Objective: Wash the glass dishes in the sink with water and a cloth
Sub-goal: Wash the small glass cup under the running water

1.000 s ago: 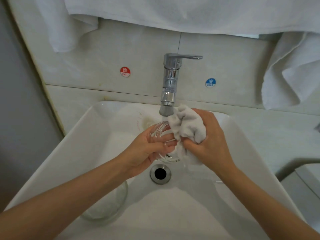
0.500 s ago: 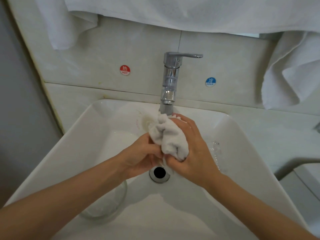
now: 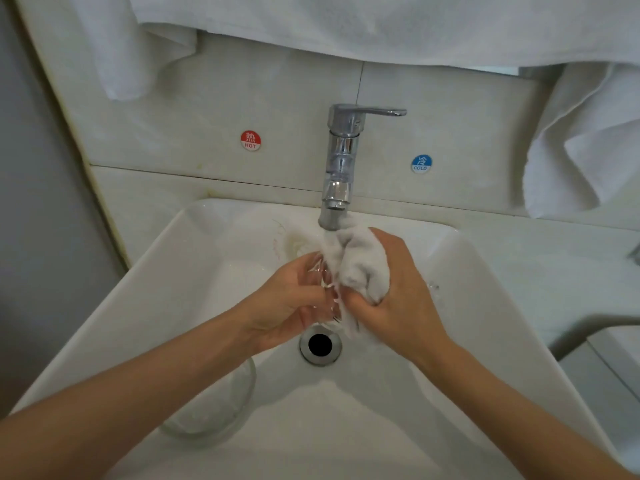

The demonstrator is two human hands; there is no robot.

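At frame centre the glass (image 3: pixel 322 284) sits in the left hand's (image 3: pixel 284 306) curled fingers, under the tap (image 3: pixel 339 168). The right hand (image 3: pixel 398 299) clutches the cloth (image 3: pixel 358 263), bunched against the glass's right side. A bowl (image 3: pixel 214 410) lies lower left in the sink (image 3: pixel 138 289).

Along the top we see a white towel (image 3: pixel 381 26) hanging before the tiled wall (image 3: pixel 214 109), and a second towel (image 3: pixel 585 140) falling in folds at right. We note a red HOT sticker (image 3: pixel 250 140) left of the chrome faucet (image 3: pixel 341 161) and a blue COLD sticker (image 3: pixel 421 163) right of it. The lever handle (image 3: pixel 377 110) points right.
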